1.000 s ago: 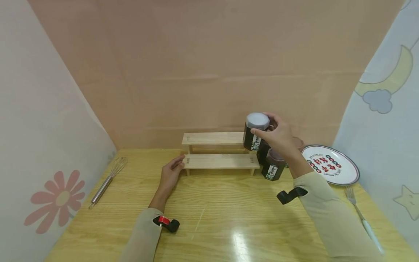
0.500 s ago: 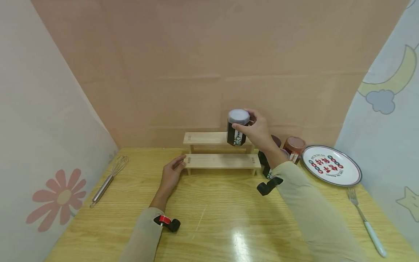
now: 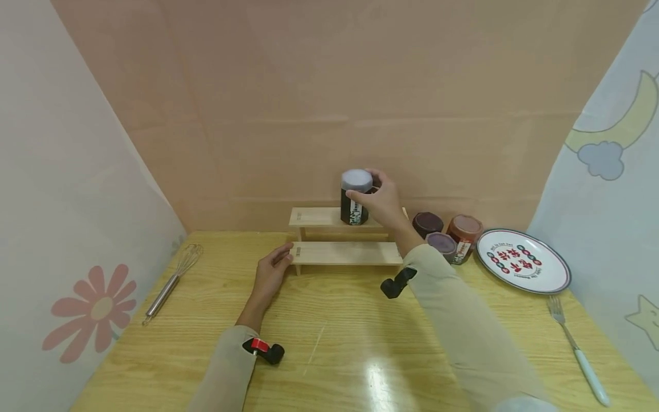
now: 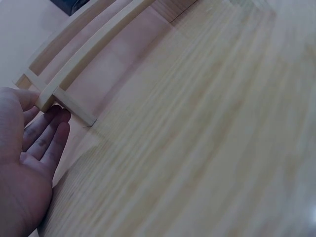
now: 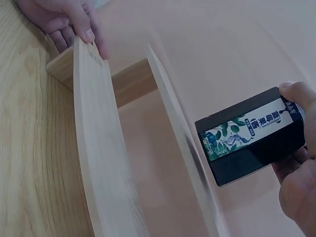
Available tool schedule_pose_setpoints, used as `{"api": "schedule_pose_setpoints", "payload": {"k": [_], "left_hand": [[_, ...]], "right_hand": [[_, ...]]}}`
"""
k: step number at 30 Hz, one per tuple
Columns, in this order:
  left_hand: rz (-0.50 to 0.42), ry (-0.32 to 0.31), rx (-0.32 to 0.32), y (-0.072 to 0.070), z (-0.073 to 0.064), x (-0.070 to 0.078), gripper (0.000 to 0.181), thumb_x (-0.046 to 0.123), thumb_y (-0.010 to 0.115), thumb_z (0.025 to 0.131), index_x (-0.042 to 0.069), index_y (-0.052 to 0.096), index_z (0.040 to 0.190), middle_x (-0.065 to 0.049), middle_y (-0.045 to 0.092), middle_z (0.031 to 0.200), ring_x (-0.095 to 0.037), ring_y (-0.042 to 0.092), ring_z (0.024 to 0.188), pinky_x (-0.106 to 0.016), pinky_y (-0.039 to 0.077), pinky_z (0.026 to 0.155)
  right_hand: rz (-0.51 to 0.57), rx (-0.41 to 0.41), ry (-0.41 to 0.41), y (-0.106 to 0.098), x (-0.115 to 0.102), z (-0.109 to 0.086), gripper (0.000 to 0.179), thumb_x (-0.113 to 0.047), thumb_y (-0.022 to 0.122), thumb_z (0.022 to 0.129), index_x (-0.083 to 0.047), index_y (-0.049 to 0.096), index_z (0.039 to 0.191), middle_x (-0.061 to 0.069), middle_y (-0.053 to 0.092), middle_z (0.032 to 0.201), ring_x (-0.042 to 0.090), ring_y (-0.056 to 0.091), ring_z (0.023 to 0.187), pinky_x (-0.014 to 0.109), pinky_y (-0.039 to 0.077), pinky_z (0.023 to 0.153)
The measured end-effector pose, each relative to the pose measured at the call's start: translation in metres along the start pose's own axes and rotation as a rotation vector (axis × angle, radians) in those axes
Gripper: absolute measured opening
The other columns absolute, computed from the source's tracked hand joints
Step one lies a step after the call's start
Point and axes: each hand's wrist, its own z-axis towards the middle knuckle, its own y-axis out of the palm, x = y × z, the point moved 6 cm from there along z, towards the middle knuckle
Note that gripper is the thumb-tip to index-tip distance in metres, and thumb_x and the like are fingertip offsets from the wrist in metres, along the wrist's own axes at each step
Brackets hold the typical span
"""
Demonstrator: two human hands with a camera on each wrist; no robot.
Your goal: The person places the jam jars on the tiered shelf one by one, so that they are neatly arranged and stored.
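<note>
In the head view, my right hand (image 3: 385, 201) grips a dark octagonal jam jar (image 3: 355, 210) with a pale lid, thumb in front and fingers behind. The jar is upright over the upper tier of a two-step wooden shelf (image 3: 345, 253). Blueberries show on the label of the jam jar (image 5: 247, 128) in the right wrist view, where its base seems slightly apart from the upper board (image 5: 182, 138). My left hand (image 3: 270, 272) pinches the left end of the lower board. The left wrist view shows the thumb of that hand (image 4: 29, 148) on top, its fingers below.
Right of the shelf stand a dark-lidded jar (image 3: 428, 222), a purple-lidded jar (image 3: 443, 243) and a reddish-brown jar (image 3: 465, 232). Beyond them are an oval plate (image 3: 525, 263) and a fork (image 3: 576, 349). A whisk (image 3: 172, 283) lies far left. Fabric walls enclose the table.
My right hand has carried the jam jar leftward and slightly down, from the shelf's right end to above the upper tier's middle. The left hand has stayed on the lower board.
</note>
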Motion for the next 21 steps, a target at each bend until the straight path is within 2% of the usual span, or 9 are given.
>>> {"api": "schedule_pose_setpoints", "payload": {"k": [2,10,21], "left_hand": [[-0.005,-0.003,0.000,0.000,0.000,0.000,0.037,0.024,0.061,0.105,0.016,0.064,0.141,-0.005,0.061,0.148,-0.022,0.054,0.140,-0.020,0.049,0.106],[-0.022,0.003,0.008,0.001,-0.003,0.000,0.037,0.023,0.062,0.105,0.015,0.065,0.140,-0.008,0.062,0.147,-0.023,0.055,0.138,-0.013,0.049,0.098],[-0.020,0.010,-0.005,0.002,-0.003,-0.001,0.037,0.021,0.062,0.105,0.015,0.064,0.141,-0.005,0.061,0.148,-0.023,0.054,0.139,-0.012,0.049,0.099]], "right_hand": [[0.012,0.001,0.003,0.006,0.002,0.002,0.077,-0.025,0.084,0.087,-0.006,0.046,0.151,0.018,0.054,0.146,0.034,0.054,0.135,0.050,0.049,0.112],[0.058,0.005,0.029,0.029,0.005,0.006,0.076,-0.024,0.085,0.086,-0.008,0.047,0.150,0.017,0.056,0.146,0.033,0.055,0.135,0.050,0.050,0.112],[0.043,0.024,0.030,0.046,0.004,0.006,0.077,-0.025,0.086,0.085,-0.009,0.048,0.150,0.016,0.057,0.145,0.034,0.057,0.133,0.050,0.052,0.109]]}}
